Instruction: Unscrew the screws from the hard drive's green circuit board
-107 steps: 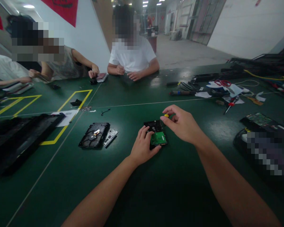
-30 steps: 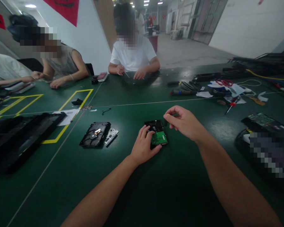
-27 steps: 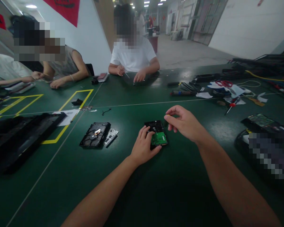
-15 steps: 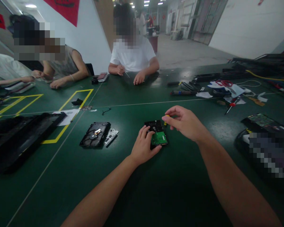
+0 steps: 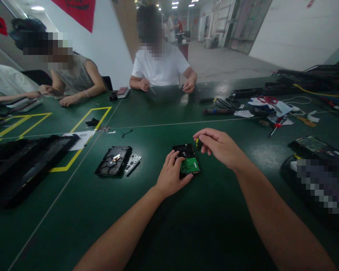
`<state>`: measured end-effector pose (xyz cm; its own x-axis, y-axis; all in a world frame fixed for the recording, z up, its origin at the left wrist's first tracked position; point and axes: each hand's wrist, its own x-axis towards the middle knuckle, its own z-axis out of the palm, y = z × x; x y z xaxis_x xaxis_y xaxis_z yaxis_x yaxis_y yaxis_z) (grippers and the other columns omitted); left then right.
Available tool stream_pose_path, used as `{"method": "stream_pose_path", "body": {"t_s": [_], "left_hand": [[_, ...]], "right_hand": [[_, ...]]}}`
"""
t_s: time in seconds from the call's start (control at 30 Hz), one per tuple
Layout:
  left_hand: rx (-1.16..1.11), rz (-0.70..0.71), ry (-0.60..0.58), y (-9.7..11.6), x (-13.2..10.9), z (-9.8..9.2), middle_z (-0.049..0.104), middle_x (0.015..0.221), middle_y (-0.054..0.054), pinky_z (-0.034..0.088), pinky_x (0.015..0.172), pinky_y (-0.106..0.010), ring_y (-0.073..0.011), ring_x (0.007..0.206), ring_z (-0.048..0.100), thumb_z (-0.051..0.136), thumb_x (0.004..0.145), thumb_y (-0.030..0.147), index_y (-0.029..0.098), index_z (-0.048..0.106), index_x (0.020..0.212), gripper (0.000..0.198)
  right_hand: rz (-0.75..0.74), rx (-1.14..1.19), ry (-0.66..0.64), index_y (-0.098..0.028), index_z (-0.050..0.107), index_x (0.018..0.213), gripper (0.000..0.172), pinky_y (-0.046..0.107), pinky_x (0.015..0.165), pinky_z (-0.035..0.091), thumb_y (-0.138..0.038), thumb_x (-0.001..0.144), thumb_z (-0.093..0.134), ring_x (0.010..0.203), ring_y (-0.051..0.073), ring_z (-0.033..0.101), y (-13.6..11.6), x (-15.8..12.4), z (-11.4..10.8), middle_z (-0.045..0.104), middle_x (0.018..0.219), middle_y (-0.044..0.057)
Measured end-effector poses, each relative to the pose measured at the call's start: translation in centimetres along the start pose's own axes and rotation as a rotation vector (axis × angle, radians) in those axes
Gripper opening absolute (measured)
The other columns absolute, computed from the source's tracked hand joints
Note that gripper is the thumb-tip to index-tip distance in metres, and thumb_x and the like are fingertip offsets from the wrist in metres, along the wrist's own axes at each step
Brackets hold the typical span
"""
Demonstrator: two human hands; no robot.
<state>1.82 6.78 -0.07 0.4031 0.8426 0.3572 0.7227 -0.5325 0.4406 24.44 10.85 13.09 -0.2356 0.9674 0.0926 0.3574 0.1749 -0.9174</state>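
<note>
A black hard drive (image 5: 187, 151) with a green circuit board (image 5: 190, 165) lies on the green table (image 5: 169, 210) in front of me. My left hand (image 5: 170, 177) presses down on its left side, fingers curled over the edge. Just right of the drive's far corner, my right hand (image 5: 219, 146) pinches a small yellow-handled screwdriver (image 5: 197, 142) between thumb and fingers, with its tip hidden.
Another opened hard drive (image 5: 113, 161) with a metal plate (image 5: 132, 162) lies to the left. A large black casing (image 5: 22, 165) fills the left side. Tools, scissors and cables (image 5: 268, 105) sit at the right. Three other people sit across the table.
My right hand has kept twisting the screwdriver in place beside the drive. The person opposite has moved one hand to the right. My left hand has stayed still.
</note>
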Motion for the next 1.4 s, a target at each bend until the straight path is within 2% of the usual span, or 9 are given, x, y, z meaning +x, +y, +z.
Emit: {"method": "stream_pose_path", "body": {"t_s": [0.13,0.3,0.4,0.6,0.77,0.93,1.07,1.27,1.4], "left_hand": [[-0.002,0.005,0.0,0.03,-0.02,-0.03,0.043,0.158,-0.017,0.037,0.126,-0.064,-0.0411,0.158,0.03,0.079,0.088,0.046,0.024,0.05,0.138,0.061],[0.007,-0.003,0.0,0.08,-0.12,-0.08,0.042,0.158,-0.017,0.037,0.127,-0.063,-0.0414,0.158,0.03,0.079,0.088,0.047,0.023,0.05,0.137,0.062],[0.004,-0.001,0.003,0.02,-0.15,-0.03,0.043,0.157,-0.017,0.037,0.127,-0.063,-0.0415,0.157,0.031,0.078,0.089,0.047,0.023,0.051,0.137,0.06],[0.006,0.01,0.008,-0.08,-0.08,0.04,0.043,0.157,-0.017,0.038,0.126,-0.064,-0.0416,0.157,0.031,0.079,0.088,0.046,0.023,0.05,0.137,0.061],[0.009,0.005,-0.001,0.04,-0.07,-0.11,0.043,0.157,-0.017,0.038,0.126,-0.063,-0.0414,0.157,0.031,0.078,0.088,0.046,0.023,0.05,0.137,0.061],[0.023,-0.004,-0.01,-0.01,-0.15,-0.02,0.043,0.157,-0.018,0.038,0.126,-0.063,-0.0415,0.157,0.03,0.078,0.089,0.048,0.022,0.05,0.138,0.062],[0.02,-0.004,-0.006,-0.07,-0.16,0.05,0.043,0.157,-0.018,0.037,0.126,-0.062,-0.0408,0.157,0.031,0.079,0.088,0.047,0.022,0.051,0.137,0.062],[0.019,0.014,-0.005,0.1,0.03,-0.2,0.046,0.158,-0.016,0.037,0.127,-0.061,-0.04,0.158,0.029,0.078,0.088,0.046,0.022,0.051,0.137,0.061],[0.019,0.022,-0.01,0.11,0.07,-0.24,0.048,0.159,-0.015,0.037,0.128,-0.062,-0.0399,0.159,0.029,0.078,0.088,0.046,0.022,0.051,0.137,0.061]], "right_hand": [[0.033,0.017,0.014,-0.021,0.07,0.107,0.024,0.028,0.052,0.047,-0.043,0.097,0.066,0.061,0.016,0.064,-0.38,-0.16,0.26,0.071,0.078,0.003],[0.031,0.088,0.06,-0.022,0.064,0.105,0.023,0.029,0.054,0.052,-0.04,0.093,0.071,0.064,0.015,0.067,-0.3,-0.02,0.46,0.074,0.097,0.005],[0.01,0.033,0.034,-0.022,0.071,0.105,0.019,0.027,0.054,0.048,-0.038,0.096,0.066,0.065,0.015,0.065,-0.26,0.06,0.22,0.073,0.09,0.004],[0.033,-0.001,-0.003,-0.024,0.077,0.115,0.028,0.027,0.052,0.043,-0.04,0.101,0.059,0.058,0.015,0.059,-0.36,-0.01,0.0,0.067,0.068,0.0],[0.013,0.046,-0.002,-0.021,0.074,0.107,0.025,0.027,0.055,0.049,-0.043,0.097,0.068,0.064,0.015,0.065,-0.53,-0.11,0.3,0.073,0.081,0.004],[0.041,0.102,0.054,-0.02,0.064,0.1,0.025,0.026,0.051,0.05,-0.042,0.092,0.075,0.064,0.015,0.067,-0.59,-0.09,0.23,0.076,0.093,0.006],[0.023,0.108,-0.001,-0.02,0.067,0.1,0.021,0.026,0.049,0.049,-0.039,0.094,0.07,0.064,0.015,0.068,-0.9,-0.18,0.07,0.077,0.1,0.007],[0.023,0.054,-0.005,-0.022,0.077,0.108,0.023,0.025,0.051,0.044,-0.034,0.098,0.061,0.059,0.014,0.061,-0.52,0.01,-0.13,0.067,0.07,0.001],[0.025,0.023,-0.001,-0.023,0.078,0.109,0.025,0.026,0.049,0.039,-0.039,0.1,0.061,0.054,0.013,0.054,-0.3,-0.05,-0.18,0.061,0.063,-0.001]]}}
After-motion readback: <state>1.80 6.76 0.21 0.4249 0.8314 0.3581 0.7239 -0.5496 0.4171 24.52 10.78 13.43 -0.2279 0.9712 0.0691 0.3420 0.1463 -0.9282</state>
